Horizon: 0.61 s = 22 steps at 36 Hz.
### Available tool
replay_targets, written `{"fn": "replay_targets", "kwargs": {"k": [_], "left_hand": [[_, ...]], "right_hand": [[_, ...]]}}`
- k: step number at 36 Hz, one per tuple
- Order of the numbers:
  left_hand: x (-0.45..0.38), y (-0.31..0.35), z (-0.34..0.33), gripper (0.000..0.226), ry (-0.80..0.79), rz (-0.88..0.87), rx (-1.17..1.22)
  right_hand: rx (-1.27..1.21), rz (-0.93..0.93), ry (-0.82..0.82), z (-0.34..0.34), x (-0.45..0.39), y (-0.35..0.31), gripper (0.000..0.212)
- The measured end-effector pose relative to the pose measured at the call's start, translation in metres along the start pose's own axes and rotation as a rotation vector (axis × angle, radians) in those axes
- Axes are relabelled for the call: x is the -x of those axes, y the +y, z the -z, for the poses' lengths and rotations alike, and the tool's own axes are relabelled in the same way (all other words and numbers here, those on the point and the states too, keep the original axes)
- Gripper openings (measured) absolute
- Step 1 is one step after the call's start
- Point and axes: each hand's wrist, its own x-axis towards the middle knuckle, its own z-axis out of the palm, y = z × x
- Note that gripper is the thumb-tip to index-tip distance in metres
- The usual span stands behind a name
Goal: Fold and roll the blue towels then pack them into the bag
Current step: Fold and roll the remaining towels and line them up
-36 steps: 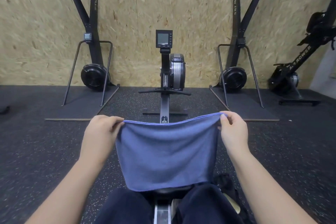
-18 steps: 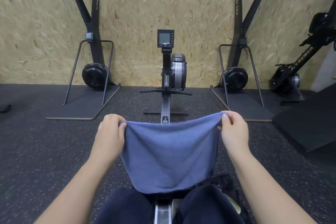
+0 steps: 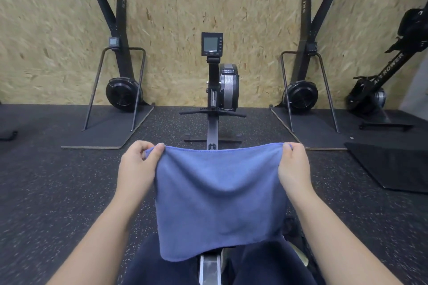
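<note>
A blue towel [image 3: 217, 196] hangs in front of me, folded over, its lower edge reaching my knees. My left hand [image 3: 139, 166] pinches its upper left corner between thumb and fingers. My right hand [image 3: 293, 166] pinches the upper right corner. The top edge is stretched almost level between the two hands. A dark shape [image 3: 290, 227], possibly the bag, shows behind the towel's right edge by my right leg; most of it is hidden.
I sit astride a rowing machine [image 3: 218, 90] whose rail [image 3: 209, 268] runs between my legs. Two ski machines [image 3: 120, 90] stand against the chipboard wall, left and right. A black mat [image 3: 393, 166] lies on the rubber floor at right.
My hands have moved closer together and the towel now hangs narrower and longer. The view has shifted slightly, bringing the black mat at right into sight.
</note>
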Motion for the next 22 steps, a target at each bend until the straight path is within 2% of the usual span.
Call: {"fn": "replay_targets", "kwargs": {"k": [4,6,12,16,18,22], "left_hand": [[0.003,0.010,0.001,0.010,-0.087,0.017,0.209],[0.006,0.020,0.004,0.013,-0.160,0.018,0.290],[0.020,0.049,0.008,0.019,-0.359,-0.086,0.310],[0.026,0.053,0.011,0.006,-0.479,-0.104,0.303],[0.028,0.053,0.010,0.020,-0.546,-0.101,0.288],[0.035,0.056,0.004,0.027,-0.610,-0.152,0.235]], "right_hand": [[0.040,0.024,-0.030,-0.003,0.001,-0.005,0.032],[0.036,0.043,-0.070,-0.002,0.006,-0.012,0.041],[-0.049,0.091,-0.156,0.000,0.021,-0.037,0.046],[-0.124,0.111,-0.220,0.000,0.028,-0.047,0.034],[-0.169,0.085,-0.263,-0.001,0.031,-0.053,0.020],[-0.216,0.063,-0.406,-0.001,0.037,-0.061,0.008]]}}
